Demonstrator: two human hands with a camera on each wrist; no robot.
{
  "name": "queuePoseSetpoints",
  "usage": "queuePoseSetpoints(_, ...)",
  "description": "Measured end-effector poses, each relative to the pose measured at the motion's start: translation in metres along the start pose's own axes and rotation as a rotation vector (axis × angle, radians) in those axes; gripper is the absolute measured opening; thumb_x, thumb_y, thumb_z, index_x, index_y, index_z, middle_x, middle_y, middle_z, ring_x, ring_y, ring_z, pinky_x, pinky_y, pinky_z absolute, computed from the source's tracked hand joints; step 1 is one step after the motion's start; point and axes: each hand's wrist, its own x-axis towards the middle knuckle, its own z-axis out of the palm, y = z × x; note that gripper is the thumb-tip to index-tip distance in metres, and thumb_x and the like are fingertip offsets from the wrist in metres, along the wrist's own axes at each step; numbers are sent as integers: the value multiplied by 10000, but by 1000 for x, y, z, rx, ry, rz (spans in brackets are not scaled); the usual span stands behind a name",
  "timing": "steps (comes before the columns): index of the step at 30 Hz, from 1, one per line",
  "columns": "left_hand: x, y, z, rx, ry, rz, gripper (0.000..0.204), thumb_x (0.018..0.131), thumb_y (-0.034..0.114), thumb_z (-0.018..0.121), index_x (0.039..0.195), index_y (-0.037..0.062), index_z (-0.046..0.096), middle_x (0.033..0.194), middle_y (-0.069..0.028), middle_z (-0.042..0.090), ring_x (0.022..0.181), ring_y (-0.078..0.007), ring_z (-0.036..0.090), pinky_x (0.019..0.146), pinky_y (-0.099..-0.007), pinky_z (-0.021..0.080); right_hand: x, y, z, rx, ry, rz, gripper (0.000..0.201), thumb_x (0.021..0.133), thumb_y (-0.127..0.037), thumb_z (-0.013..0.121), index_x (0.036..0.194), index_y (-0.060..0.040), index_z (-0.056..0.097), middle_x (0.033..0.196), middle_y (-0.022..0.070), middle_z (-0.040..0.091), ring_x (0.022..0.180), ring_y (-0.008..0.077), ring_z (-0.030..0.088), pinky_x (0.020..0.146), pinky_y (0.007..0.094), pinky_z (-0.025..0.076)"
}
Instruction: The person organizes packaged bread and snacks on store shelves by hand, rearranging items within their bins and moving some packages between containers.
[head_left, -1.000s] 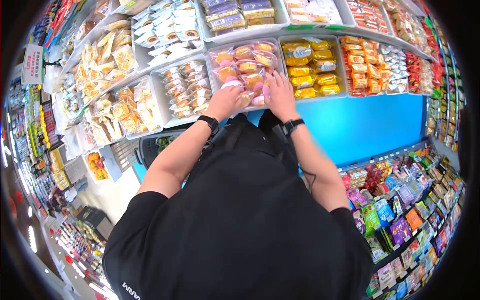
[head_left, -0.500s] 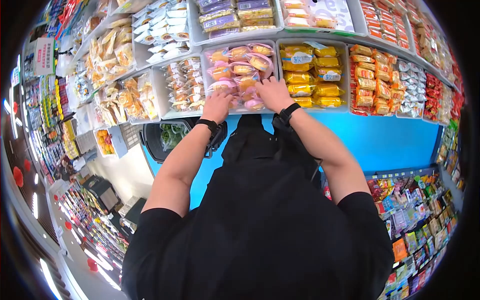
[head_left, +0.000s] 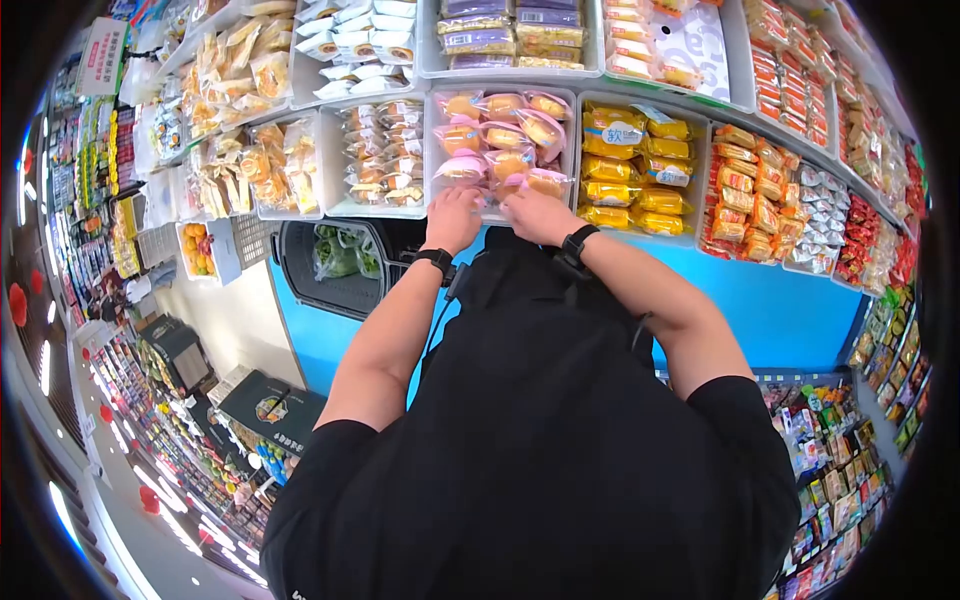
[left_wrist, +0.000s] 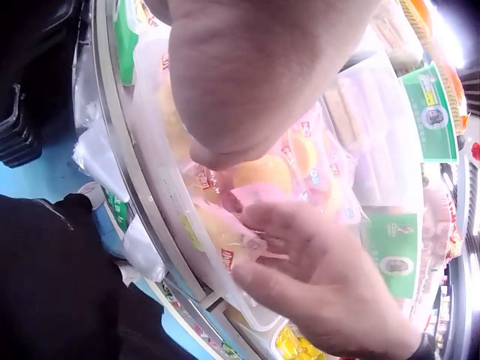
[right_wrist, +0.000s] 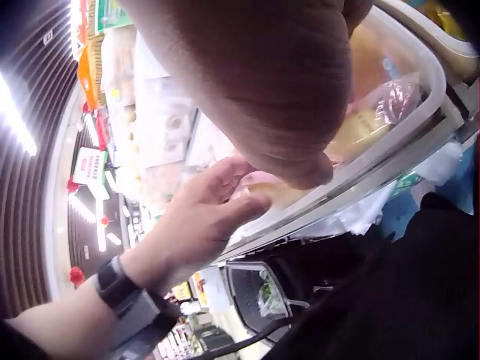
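Observation:
Single-wrapped round buns in pink-edged clear packets point(head_left: 507, 162) fill a translucent bin point(head_left: 572, 125) in the head view. At the bin's near left corner my left hand point(head_left: 455, 219) has its fingers over the front rim. In the right wrist view, the thumb and fingers of that left hand point(right_wrist: 199, 221) bend around a pink-wrapped bun point(right_wrist: 262, 184). My right hand point(head_left: 539, 216) lies close beside it at the front. The left wrist view shows this right hand point(left_wrist: 322, 274) with a wrapped bun's clear packet edge point(left_wrist: 251, 241) between thumb and fingers.
Yellow-wrapped cakes point(head_left: 610, 165) stand in the bin to the right, small clear-wrapped pastries point(head_left: 385, 150) to the left. Purple-packed snacks point(head_left: 478, 42) lie in the row behind. A dark basket point(head_left: 340, 285) with bagged greens sits below left, over a blue floor point(head_left: 760, 310).
Both hands have drawn back from over the buns to the bin's front edge and come closer together. The head view has shifted, showing more of the basket.

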Motion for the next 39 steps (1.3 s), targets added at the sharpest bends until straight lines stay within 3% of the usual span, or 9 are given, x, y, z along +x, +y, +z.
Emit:
queuePoseSetpoints(8,27,-34,-26,-210,-287,46,382,940,292,760,1302,171,766,1332,-134,751,1265,-381,677,1089,-514,537,1,5,6,109,-211,200,356,1012,-320,713,1252,-59,691,1283,211,727,1211,444,686,994,540,567)
queuePoseSetpoints(15,27,-45,-21,-291,-307,89,403,927,302,780,1320,210,777,1357,-138,747,1276,-395,666,1115,-512,530,12,21,-2,153,109,28,410,1065,-425,655,1245,-73,768,1302,205,728,1173,421,690,1025,495,554)
queuePoseSetpoints(18,30,-47,-33,-358,-330,114,408,922,291,785,1327,246,776,1321,-142,759,1254,-387,681,1104,-502,539,11,15,-22,384,130,315,406,1103,-397,632,1261,-46,761,1178,145,779,1038,314,727,949,427,566)
queuePoseSetpoints(21,32,-50,-42,-394,-351,134,421,915,279,791,1336,270,771,1282,-143,770,1221,-377,700,1084,-490,554,5,4,-44,974,209,561,450,1152,-392,593,1259,21,734,988,-11,738,862,81,615,781,312,528)
queuePoseSetpoints(24,34,-61,-25,-353,-304,182,452,894,254,811,1343,270,764,1250,-141,779,1194,-373,712,1064,-481,566,8,4,-50,1059,153,671,456,1158,-391,584,1294,24,716,986,-9,741,839,92,612,784,308,529)
queuePoseSetpoints(31,37,-63,-26,-188,-375,210,551,858,204,840,1392,190,705,1300,-118,762,1247,-348,695,1068,-494,560,25,-9,-41,934,231,643,434,1169,-361,563,1275,34,706,1066,34,739,911,96,603,846,312,527)
queuePoseSetpoints(34,35,-62,-30,-186,-374,201,556,870,201,839,1403,170,685,1328,-107,751,1271,-338,684,1072,-494,554,27,0,-33,901,258,574,384,1165,-324,555,1274,11,709,1129,103,760,950,185,671,873,335,534)
queuePoseSetpoints(36,32,-62,-32,-203,-378,185,556,878,199,843,1409,178,681,1330,-110,749,1273,-343,681,1070,-499,551,25,-15,-45,336,376,333,268,1122,-253,588,1221,-45,727,1106,150,760,983,320,712,888,385,551)
queuePoseSetpoints(39,33,-63,-32,-203,-359,190,562,881,195,848,1415,172,673,1334,-114,747,1266,-346,684,1058,-504,556,24,-48,-65,-146,451,128,180,1021,-202,644,1132,-96,739,1046,149,734,1030,382,708,883,448,566)
